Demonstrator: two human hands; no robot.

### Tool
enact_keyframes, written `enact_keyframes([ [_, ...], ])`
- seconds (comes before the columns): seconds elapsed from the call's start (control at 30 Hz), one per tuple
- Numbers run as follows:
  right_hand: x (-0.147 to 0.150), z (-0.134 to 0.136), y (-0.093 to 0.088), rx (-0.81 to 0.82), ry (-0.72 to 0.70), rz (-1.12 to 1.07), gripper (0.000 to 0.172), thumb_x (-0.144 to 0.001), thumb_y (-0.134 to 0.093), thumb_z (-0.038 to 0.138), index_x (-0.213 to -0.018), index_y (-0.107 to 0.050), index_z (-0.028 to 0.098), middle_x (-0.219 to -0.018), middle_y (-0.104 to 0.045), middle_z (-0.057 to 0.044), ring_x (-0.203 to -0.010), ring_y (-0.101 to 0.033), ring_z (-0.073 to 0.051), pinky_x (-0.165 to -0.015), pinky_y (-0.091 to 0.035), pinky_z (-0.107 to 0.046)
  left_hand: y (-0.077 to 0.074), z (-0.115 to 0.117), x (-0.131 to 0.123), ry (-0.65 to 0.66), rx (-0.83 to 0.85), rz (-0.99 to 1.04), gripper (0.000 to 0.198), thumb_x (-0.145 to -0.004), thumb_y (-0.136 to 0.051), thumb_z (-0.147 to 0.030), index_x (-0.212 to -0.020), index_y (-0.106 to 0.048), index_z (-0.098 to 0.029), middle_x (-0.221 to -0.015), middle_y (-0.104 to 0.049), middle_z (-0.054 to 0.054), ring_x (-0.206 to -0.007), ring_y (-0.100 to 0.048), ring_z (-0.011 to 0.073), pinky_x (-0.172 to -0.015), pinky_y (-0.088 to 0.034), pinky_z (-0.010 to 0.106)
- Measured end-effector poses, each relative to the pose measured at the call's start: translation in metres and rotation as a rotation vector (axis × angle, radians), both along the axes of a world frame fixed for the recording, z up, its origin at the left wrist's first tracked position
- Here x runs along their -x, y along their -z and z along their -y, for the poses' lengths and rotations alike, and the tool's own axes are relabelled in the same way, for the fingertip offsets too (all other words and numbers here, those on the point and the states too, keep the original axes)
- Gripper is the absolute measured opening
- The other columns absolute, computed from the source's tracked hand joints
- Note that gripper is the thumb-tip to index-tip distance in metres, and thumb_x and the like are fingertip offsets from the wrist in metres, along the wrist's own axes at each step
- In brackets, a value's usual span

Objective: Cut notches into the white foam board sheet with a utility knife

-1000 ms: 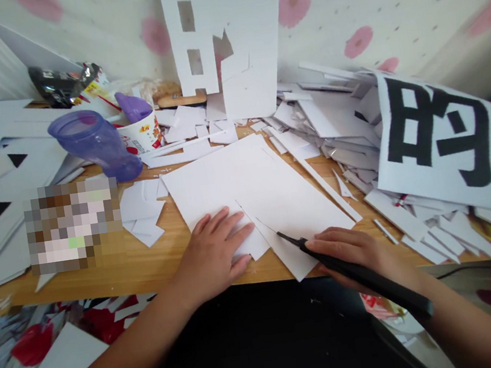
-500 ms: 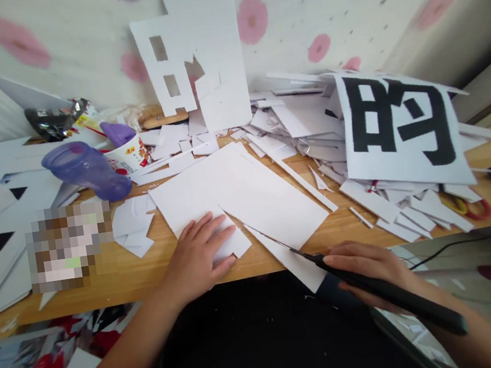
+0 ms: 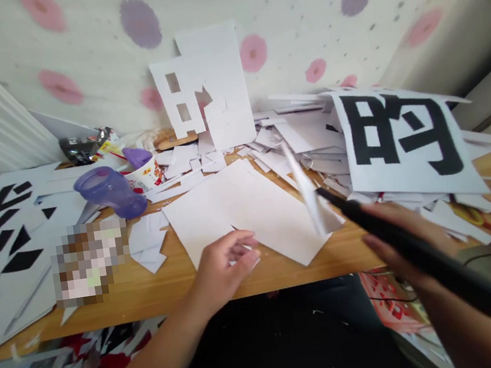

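Observation:
My left hand (image 3: 227,264) rests at the front edge of a white foam board sheet (image 3: 216,203), fingers curled in beside the thumb. White shows by the fingertips, but I cannot make out what they hold. My right hand (image 3: 400,241) is closed round the long black handle of a cutting knife (image 3: 389,231), raised over the right side of the sheet. A white board offcut (image 3: 304,191), smeared by motion, is in the air by the knife's front end and hides its blade. A dark slit shows in the sheet just above my left hand.
Scraps (image 3: 301,124) pile up at the back right, under a paper with a large black character (image 3: 413,142). A cut-out board (image 3: 226,83) leans on the wall. To the left are a purple boot-shaped cup (image 3: 112,190), a paper tub (image 3: 146,176) and printed sheets (image 3: 3,218). Scissors (image 3: 483,217) lie right.
The knife has lifted from the sheet and swung right, with the triangular offcut off the table beside it. My left hand, flat before, has curled its fingers. The view has tilted up.

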State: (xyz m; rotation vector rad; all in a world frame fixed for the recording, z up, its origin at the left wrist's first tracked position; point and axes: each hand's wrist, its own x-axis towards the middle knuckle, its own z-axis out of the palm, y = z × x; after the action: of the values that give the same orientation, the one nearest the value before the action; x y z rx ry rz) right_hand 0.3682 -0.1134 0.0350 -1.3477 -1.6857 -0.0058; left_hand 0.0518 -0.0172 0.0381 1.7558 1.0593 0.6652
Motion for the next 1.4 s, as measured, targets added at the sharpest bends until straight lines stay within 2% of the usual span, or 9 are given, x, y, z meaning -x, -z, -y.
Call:
enact_keyframes([
  [0.17, 0.055, -0.021, -0.004, -0.152, -0.220, 0.264, 0.055, -0.085, -0.066, 0.015, -0.138, -0.053, 0.024, -0.099, -0.069, -0.009, -0.088, -0.070, -0.024, -0.072, -0.059, -0.035, -0.008, -0.002, -0.045, 0.078, 0.415, 0.200, 0.032, -0.080, -0.066, -0.049, -0.082, -0.058, -0.018, -0.074, -0.069, 0.003, -0.055, -0.061, 0.0113, -0.055, -0.050, 0.024],
  [0.53, 0.040, -0.011, 0.005, -0.131, -0.125, 0.191, 0.049, -0.085, -0.067, 0.019, -0.132, -0.059, 0.026, -0.108, -0.070, -0.010, -0.092, -0.071, -0.025, -0.075, -0.062, -0.036, -0.008, -0.040, -0.069, -0.002, 0.364, 0.031, 0.028, -0.080, -0.068, -0.039, -0.068, -0.056, -0.017, -0.060, -0.067, 0.004, -0.044, -0.056, 0.0109, -0.043, -0.043, 0.021],
  [0.63, 0.031, -0.007, 0.003, -0.090, -0.060, 0.096, 0.042, -0.089, -0.064, 0.025, -0.131, -0.059, 0.028, -0.106, -0.072, -0.009, -0.091, -0.073, -0.025, -0.072, -0.062, -0.035, -0.022, -0.086, -0.058, -0.148, 0.215, -0.047, 0.022, -0.086, -0.062, -0.035, -0.077, -0.060, -0.015, -0.074, -0.072, 0.009, -0.052, -0.061, 0.0126, -0.050, -0.049, 0.023],
  [0.73, 0.024, -0.007, 0.013, -0.013, 0.041, 0.027, 0.039, -0.090, -0.065, 0.035, -0.128, -0.061, 0.028, -0.105, -0.075, -0.008, -0.090, -0.074, -0.026, -0.072, -0.062, -0.035, -0.034, -0.141, -0.027, -0.352, -0.010, -0.134, 0.033, -0.096, -0.044, -0.039, -0.117, -0.058, -0.017, -0.123, -0.067, 0.013, -0.087, -0.070, 0.0162, -0.076, -0.055, 0.029],
  [0.83, 0.025, -0.006, 0.036, 0.098, 0.088, -0.099, 0.040, -0.090, -0.064, 0.044, -0.127, -0.062, 0.027, -0.106, -0.076, -0.008, -0.094, -0.074, -0.028, -0.076, -0.062, -0.039, -0.032, -0.171, 0.011, -0.455, -0.177, -0.339, 0.045, -0.090, -0.055, -0.037, -0.130, -0.055, -0.017, -0.139, -0.058, 0.016, -0.122, -0.059, 0.0279, -0.101, -0.045, 0.040],
  [0.97, 0.039, 0.004, 0.067, 0.229, 0.055, -0.357, 0.045, -0.092, -0.062, 0.045, -0.132, -0.058, 0.024, -0.105, -0.076, -0.009, -0.101, -0.071, -0.030, -0.089, -0.058, -0.047, -0.011, -0.165, 0.040, -0.343, -0.273, -0.582, 0.043, -0.077, -0.069, -0.033, -0.117, -0.067, -0.019, -0.133, -0.064, 0.011, -0.130, -0.052, 0.0328, -0.113, -0.033, 0.042],
  [1.13, 0.050, 0.010, 0.081, 0.294, 0.078, -0.418, 0.053, -0.090, -0.064, 0.045, -0.137, -0.055, 0.024, -0.107, -0.075, -0.010, -0.106, -0.070, -0.031, -0.092, -0.056, -0.049, 0.008, -0.161, 0.047, -0.264, -0.296, -0.699, 0.048, -0.075, -0.070, -0.042, -0.118, -0.067, -0.020, -0.127, -0.067, 0.012, -0.124, -0.056, 0.0334, -0.108, -0.038, 0.041],
  [1.3, 0.049, 0.002, 0.086, 0.212, 0.069, -0.494, 0.048, -0.091, -0.063, 0.042, -0.134, -0.057, 0.025, -0.101, -0.076, -0.008, -0.100, -0.072, -0.029, -0.088, -0.057, -0.047, 0.002, -0.174, 0.055, -0.300, -0.266, -0.614, 0.048, -0.069, -0.075, -0.045, -0.110, -0.070, -0.020, -0.126, -0.067, 0.013, -0.123, -0.055, 0.0368, -0.105, -0.039, 0.044],
  [1.4, 0.046, -0.002, 0.088, 0.127, 0.017, -0.563, 0.044, -0.090, -0.063, 0.042, -0.130, -0.060, 0.023, -0.095, -0.076, -0.008, -0.090, -0.074, -0.028, -0.081, -0.059, -0.046, -0.011, -0.173, 0.062, -0.326, -0.162, -0.494, 0.034, -0.064, -0.079, -0.042, -0.090, -0.073, -0.020, -0.104, -0.074, 0.009, -0.105, -0.064, 0.0349, -0.092, -0.047, 0.041],
])
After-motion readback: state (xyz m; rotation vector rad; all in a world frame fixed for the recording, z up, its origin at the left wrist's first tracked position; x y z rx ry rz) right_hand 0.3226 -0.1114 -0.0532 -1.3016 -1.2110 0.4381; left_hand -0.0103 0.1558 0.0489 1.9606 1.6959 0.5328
